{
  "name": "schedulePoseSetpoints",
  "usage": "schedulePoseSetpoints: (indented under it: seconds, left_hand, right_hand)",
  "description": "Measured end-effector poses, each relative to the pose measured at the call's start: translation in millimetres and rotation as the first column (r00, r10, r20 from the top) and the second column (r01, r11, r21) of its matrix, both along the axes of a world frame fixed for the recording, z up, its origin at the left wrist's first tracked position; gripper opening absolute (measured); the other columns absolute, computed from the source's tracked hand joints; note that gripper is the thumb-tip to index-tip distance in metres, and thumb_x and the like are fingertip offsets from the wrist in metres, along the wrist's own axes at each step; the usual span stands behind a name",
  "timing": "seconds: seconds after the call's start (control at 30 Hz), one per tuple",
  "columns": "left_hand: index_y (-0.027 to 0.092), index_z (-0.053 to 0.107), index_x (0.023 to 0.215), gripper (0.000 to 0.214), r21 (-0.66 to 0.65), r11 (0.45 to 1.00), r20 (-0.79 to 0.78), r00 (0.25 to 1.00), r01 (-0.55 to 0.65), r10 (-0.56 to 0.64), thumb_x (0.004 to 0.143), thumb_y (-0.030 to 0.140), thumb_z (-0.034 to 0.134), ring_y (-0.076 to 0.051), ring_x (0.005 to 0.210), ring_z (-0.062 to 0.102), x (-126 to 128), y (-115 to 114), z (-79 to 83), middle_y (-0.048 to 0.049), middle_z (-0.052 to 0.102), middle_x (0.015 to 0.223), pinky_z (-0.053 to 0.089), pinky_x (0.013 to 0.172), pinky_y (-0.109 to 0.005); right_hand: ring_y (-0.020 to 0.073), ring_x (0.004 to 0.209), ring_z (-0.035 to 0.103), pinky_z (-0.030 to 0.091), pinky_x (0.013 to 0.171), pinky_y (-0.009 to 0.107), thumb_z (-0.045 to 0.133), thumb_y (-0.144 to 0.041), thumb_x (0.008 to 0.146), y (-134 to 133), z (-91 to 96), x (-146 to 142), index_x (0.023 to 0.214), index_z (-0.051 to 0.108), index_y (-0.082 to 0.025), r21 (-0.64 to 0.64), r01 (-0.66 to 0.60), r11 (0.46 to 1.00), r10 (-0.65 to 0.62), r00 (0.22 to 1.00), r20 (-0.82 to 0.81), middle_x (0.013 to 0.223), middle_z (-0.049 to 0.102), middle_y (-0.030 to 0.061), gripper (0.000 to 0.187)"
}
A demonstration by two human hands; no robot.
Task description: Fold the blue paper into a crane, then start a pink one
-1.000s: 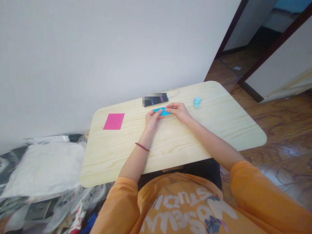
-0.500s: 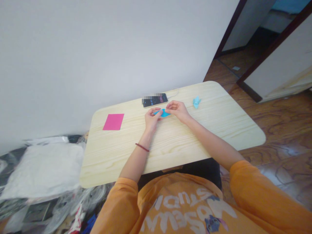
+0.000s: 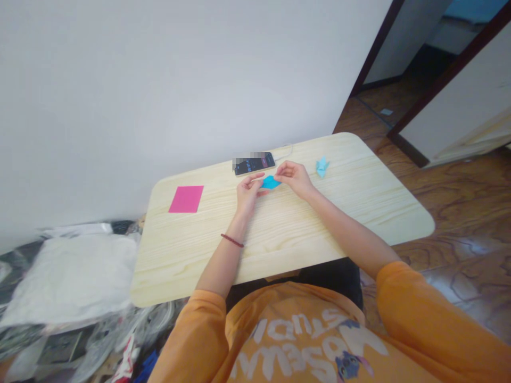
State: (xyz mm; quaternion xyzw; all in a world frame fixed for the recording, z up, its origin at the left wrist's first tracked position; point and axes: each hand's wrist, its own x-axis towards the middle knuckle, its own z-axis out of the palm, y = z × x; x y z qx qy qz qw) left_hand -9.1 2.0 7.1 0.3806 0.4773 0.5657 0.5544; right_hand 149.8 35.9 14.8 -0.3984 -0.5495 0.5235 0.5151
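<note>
A folded piece of blue origami paper (image 3: 270, 182) is held between both hands over the light wooden table (image 3: 303, 229). Its left end sits in the pinch of my left hand (image 3: 248, 192), with a dark red beaded bracelet (image 3: 232, 240) on that wrist. My right hand (image 3: 294, 177) grips the paper's right end between thumb and fingertips. Beyond the hands lies a phone (image 3: 255, 164), its screen lit. To the right of my right hand rests a small light-blue folded paper figure (image 3: 322, 167).
A pink square of paper (image 3: 186, 199) lies on the table's left part. The white wall (image 3: 191, 80) rises behind the table. A thin white cable (image 3: 288, 151) runs from the phone. On the left, beside the table, are a white bag (image 3: 75, 276) and plastic wrapping.
The blue paper shows more of its surface as the fingers have shifted on it. My right hand has moved slightly right and my left thumb has drawn back to the left.
</note>
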Motion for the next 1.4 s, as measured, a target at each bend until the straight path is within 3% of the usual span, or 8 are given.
schedulePoseSetpoints:
  seconds: [0.13, 0.33, 0.57, 0.87, 1.0, 1.23, 1.4]
  left_hand:
    - [0.016, 0.066, 0.096, 0.047, 0.027, 1.000, -0.013, 1.000, -0.016, 0.017, 0.055, 0.033, 0.083, -0.014, 0.065, 0.067, 2.5, -2.3, 0.3, -0.0044, 0.073, 0.079, 0.054, 0.059, -0.025]
    - [0.017, 0.058, 0.085, 0.045, 0.020, 0.997, 0.014, 0.997, -0.076, 0.076, 0.052, 0.029, 0.086, -0.011, 0.058, 0.065, 1.9, -0.4, -0.1, 0.0010, 0.068, 0.066, 0.055, 0.062, -0.024]
    - [0.018, 0.052, 0.080, 0.043, 0.069, 0.995, 0.019, 0.998, -0.067, 0.065, 0.055, 0.028, 0.085, -0.012, 0.061, 0.066, 3.9, -3.4, 2.9, 0.0035, 0.065, 0.064, 0.056, 0.066, -0.025]
    - [0.019, 0.049, 0.075, 0.044, 0.116, 0.992, -0.022, 0.998, -0.053, 0.056, 0.053, 0.030, 0.086, -0.010, 0.059, 0.063, 4.2, -4.0, 6.6, 0.0051, 0.064, 0.063, 0.054, 0.064, -0.024]
    - [0.020, 0.048, 0.073, 0.045, 0.162, 0.985, -0.026, 0.997, -0.066, 0.071, 0.052, 0.031, 0.086, -0.010, 0.058, 0.063, 2.6, -2.9, 5.6, 0.0047, 0.064, 0.064, 0.053, 0.063, -0.024]
    - [0.018, 0.067, 0.088, 0.034, 0.264, 0.961, -0.157, 0.979, -0.087, 0.132, 0.060, 0.031, 0.083, -0.014, 0.070, 0.068, 2.0, -5.7, 7.1, -0.0022, 0.072, 0.081, 0.054, 0.068, -0.025]
    - [0.018, 0.074, 0.084, 0.023, 0.287, 0.956, -0.275, 0.951, -0.057, 0.139, 0.065, 0.031, 0.079, -0.016, 0.077, 0.067, 0.3, -5.3, 7.3, -0.0060, 0.074, 0.087, 0.055, 0.073, -0.028]
  right_hand:
    - [0.0137, 0.065, 0.062, 0.052, 0.069, 0.029, 0.080, -0.032, 0.057, -3.1, 1.3, -2.5, 0.068, 0.059, -0.019, 0.035, -0.008, 0.999, 0.008, 1.000, 0.011, 0.067, 0.065, -0.0011, 0.028]
    - [0.0188, 0.077, 0.068, 0.056, 0.078, 0.035, 0.075, -0.041, 0.067, -7.7, 0.5, -3.9, 0.078, 0.070, -0.019, 0.120, -0.041, 0.992, 0.031, 0.996, 0.080, 0.082, 0.073, 0.0044, 0.025]
    - [0.0206, 0.082, 0.069, 0.056, 0.080, 0.035, 0.074, -0.039, 0.071, -15.5, 5.9, -3.6, 0.084, 0.077, -0.020, 0.256, -0.011, 0.967, -0.053, 0.968, 0.243, 0.088, 0.075, 0.0067, 0.023]
    - [0.0214, 0.084, 0.069, 0.055, 0.084, 0.037, 0.076, -0.038, 0.070, -14.7, 8.6, -3.1, 0.081, 0.078, -0.022, 0.181, -0.024, 0.983, -0.007, 0.985, 0.170, 0.086, 0.075, 0.0049, 0.020]
    - [0.0193, 0.080, 0.067, 0.053, 0.079, 0.034, 0.074, -0.032, 0.073, -14.7, 11.0, -1.3, 0.081, 0.078, -0.022, 0.240, -0.034, 0.970, -0.025, 0.971, 0.236, 0.085, 0.073, 0.0048, 0.014]
    - [0.0187, 0.073, 0.063, 0.050, 0.074, 0.034, 0.069, -0.025, 0.079, -15.3, 12.9, 1.2, 0.082, 0.077, -0.022, 0.465, -0.040, 0.884, -0.164, 0.906, 0.391, 0.080, 0.072, 0.0048, 0.009]
    - [0.0208, 0.081, 0.062, 0.049, 0.080, 0.037, 0.065, -0.023, 0.082, -11.5, 8.6, 2.7, 0.082, 0.075, -0.025, 0.516, -0.097, 0.851, -0.192, 0.857, 0.478, 0.083, 0.072, 0.0042, 0.010]
